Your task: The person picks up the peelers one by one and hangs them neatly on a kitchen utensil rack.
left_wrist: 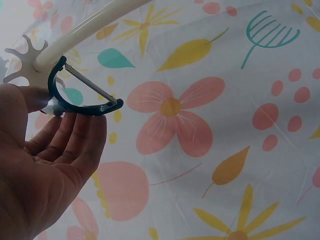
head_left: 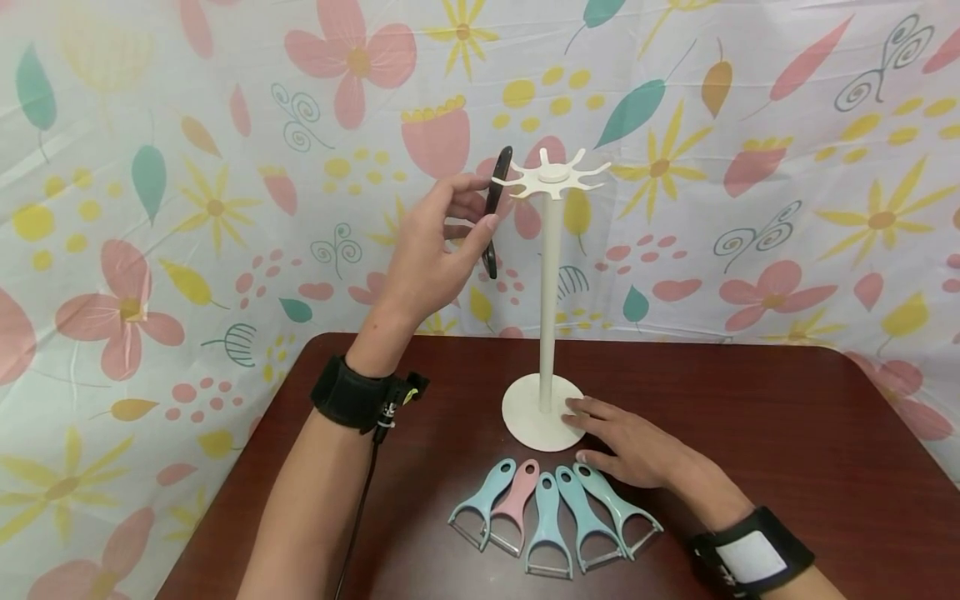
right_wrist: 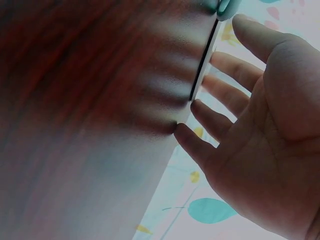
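A white stand (head_left: 550,292) rises from a round base (head_left: 525,412) to a ring of hooks (head_left: 555,173). Up beside the hooks on its left side, my left hand (head_left: 435,250) pinches a dark Y-shaped peeler (head_left: 495,198) between thumb and fingers. The left wrist view shows the peeler's curved head and metal blade (left_wrist: 90,84) pointing away from the palm. Whether its handle is on a hook, I cannot tell. Down at the base, my right hand (head_left: 633,442) rests its extended fingertips on the right edge, fingers spread in the right wrist view.
In front of the base, several light blue peelers (head_left: 548,508) and one pink peeler (head_left: 517,500) lie fanned out on the dark brown table (head_left: 420,533). A flower-patterned cloth (head_left: 750,250) hangs behind the table. A cable (head_left: 362,500) runs down from the left wristband.
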A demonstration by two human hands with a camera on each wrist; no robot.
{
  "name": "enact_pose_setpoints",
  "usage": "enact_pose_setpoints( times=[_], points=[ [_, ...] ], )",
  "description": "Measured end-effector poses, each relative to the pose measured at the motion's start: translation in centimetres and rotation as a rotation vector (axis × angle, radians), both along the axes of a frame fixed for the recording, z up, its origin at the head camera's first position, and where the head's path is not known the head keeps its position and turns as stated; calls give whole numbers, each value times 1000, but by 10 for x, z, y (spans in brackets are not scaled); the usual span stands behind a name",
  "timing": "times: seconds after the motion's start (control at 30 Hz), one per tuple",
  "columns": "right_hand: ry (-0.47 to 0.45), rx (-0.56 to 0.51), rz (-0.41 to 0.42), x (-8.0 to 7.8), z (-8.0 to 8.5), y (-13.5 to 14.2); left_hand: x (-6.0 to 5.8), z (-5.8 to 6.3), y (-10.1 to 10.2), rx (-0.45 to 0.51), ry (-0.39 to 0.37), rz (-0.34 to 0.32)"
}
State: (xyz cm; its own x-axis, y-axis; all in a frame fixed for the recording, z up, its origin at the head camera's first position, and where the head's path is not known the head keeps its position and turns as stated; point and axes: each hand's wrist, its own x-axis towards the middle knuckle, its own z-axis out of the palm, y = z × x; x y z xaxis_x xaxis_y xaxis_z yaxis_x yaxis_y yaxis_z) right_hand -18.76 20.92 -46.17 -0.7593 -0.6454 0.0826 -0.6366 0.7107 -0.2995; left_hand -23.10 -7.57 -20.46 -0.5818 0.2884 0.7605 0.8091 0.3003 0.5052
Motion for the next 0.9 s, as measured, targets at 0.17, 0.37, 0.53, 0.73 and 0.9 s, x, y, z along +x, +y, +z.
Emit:
enact_pose_setpoints(
  times=[0.17,0.37,0.53,0.73,0.9],
  points=[
    [0,-10,3,0,-1,1,-4,3,3,-3,8,-16],
    [12,-17,8,0,-2,1,-7,2,7,-37,-9,-30],
    [19,-20,16,-1,-2,2,-7,1,9,-43,0,-64],
    [17,-18,24,-2,-1,2,-7,1,10,-44,0,-74],
    [12,-15,20,-1,0,2,-7,0,10,-46,-10,-82]
  ],
)
